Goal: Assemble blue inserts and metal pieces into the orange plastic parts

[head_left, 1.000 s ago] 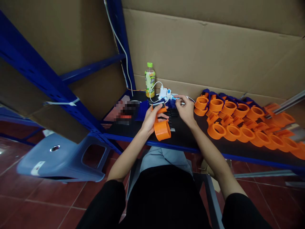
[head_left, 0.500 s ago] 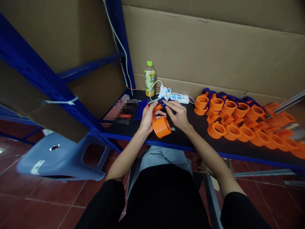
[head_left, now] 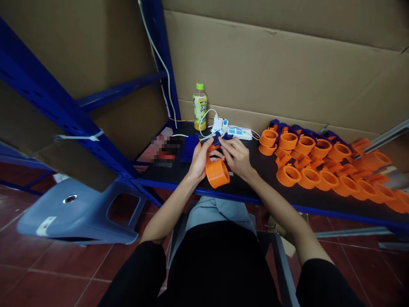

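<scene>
An orange ring part hangs below my left hand, whose fingers are wrapped round its orange arm. At the top of that arm sits a small dark blue piece. My right hand is closed, its fingertips pressed on the blue piece beside my left fingertips. Whether the blue piece is fixed to the orange part cannot be made out. Several more orange ring parts stand in rows to the right, the back ones with dark blue pieces on them.
Behind my hands are a green-capped bottle and a white power strip with cables. Dark blue flat pieces lie left on the black shelf. A blue rack post and a stool stand left.
My right hand has moved slightly down and closer to my left hand, its fingers more bunched at the blue piece. My left hand keeps hold of the orange part. The view has shifted slightly.
</scene>
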{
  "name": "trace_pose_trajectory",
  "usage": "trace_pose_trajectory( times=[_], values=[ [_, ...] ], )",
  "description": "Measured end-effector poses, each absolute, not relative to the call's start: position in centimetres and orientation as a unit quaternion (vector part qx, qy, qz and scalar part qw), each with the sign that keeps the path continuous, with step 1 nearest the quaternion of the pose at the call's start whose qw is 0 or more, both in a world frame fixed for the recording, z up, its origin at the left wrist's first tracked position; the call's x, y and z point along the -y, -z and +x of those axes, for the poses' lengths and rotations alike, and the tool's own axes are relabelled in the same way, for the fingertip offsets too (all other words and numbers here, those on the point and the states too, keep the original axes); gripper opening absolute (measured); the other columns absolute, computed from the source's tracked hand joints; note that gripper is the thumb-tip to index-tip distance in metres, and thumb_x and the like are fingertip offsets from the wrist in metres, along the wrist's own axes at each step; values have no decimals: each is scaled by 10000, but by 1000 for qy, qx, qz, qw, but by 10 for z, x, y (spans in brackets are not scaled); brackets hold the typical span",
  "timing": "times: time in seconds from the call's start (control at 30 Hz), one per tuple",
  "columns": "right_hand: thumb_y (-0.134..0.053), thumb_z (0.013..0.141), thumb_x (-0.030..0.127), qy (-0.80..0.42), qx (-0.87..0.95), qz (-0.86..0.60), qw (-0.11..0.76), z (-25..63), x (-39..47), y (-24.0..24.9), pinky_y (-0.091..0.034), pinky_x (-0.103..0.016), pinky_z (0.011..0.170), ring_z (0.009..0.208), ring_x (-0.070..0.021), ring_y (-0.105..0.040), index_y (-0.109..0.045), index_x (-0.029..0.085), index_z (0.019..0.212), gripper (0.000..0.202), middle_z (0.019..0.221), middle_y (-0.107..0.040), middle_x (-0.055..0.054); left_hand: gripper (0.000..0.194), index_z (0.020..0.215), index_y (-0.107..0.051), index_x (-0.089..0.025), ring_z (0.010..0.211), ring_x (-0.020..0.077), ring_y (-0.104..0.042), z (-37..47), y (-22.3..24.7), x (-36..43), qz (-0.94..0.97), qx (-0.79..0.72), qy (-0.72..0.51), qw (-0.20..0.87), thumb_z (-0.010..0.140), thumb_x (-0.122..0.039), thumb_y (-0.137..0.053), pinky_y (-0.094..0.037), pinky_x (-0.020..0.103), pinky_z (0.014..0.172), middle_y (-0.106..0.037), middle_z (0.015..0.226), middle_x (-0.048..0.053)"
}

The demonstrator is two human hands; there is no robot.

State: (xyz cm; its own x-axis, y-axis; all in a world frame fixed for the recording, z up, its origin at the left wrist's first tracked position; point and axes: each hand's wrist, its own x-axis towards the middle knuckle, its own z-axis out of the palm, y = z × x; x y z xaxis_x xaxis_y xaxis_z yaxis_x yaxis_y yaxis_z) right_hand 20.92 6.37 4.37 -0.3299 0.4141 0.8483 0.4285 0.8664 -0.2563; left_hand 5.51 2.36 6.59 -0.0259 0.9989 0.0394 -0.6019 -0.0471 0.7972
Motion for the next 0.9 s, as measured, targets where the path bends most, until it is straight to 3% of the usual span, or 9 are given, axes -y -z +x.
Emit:
trace_pose_trajectory(
  times=[0.1, 0.3, 0.43, 0.57, 0.73, 0.9],
  values=[
    [-569, 1045, 294, -33, 792, -262, 551, 205, -59, -45, -601, -377, 872, 925, -187, -685, -782, 269, 1300, 333, 1066, -777, -73, 331, 1061, -583, -180, 556, 135, -725, 55, -69, -20, 327, -304, -641, 624, 886, -400, -757, -582, 207, 516, -782, 838, 44],
    [-676, 984, 380, -119, 725, -317, 600, 201, -47, -44, -551, -263, 633, 703, -116, -630, -836, 263, 1169, 271, 999, -771, -44, 420, 1135, -582, -198, 728, 184, -792, 57, -68, -15, 345, -293, -634, 627, 896, -489, -765, -642, 253, 625, -794, 906, 57],
    [-685, 983, 384, -109, 725, -316, 602, 201, -48, -41, -545, -260, 622, 682, -111, -623, -839, 278, 1163, 260, 1009, -776, -38, 388, 1126, -583, -204, 765, 194, -800, 57, -64, -16, 346, -291, -634, 627, 905, -472, -755, -650, 262, 640, -798, 935, 59],
    [-694, 983, 370, -131, 725, -315, 598, 200, -50, -38, -577, -272, 678, 800, -136, -686, -831, 271, 1180, 260, 1037, -777, -47, 350, 1137, -602, -213, 739, 176, -790, 58, -63, -16, 336, -291, -649, 618, 913, -438, -750, -644, 254, 632, -804, 953, 48],
    [-757, 944, 382, -104, 729, -284, 614, 200, -48, -47, -585, -279, 606, 666, -117, -622, -840, 271, 1142, 242, 965, -747, -37, 390, 1147, -652, -199, 778, 200, -789, 57, -62, -18, 337, -289, -606, 660, 921, -509, -725, -614, 246, 577, -808, 974, 81],
    [-677, 1007, 322, -15, 770, -260, 583, 212, -52, -63, -650, -328, 894, 965, -176, -743, -831, 292, 1187, 239, 1059, -772, -55, 384, 1093, -705, -197, 873, 226, -792, 46, -62, -23, 387, -290, -611, 627, 897, -521, -763, -630, 265, 632, -806, 1031, 92]
  ],
)
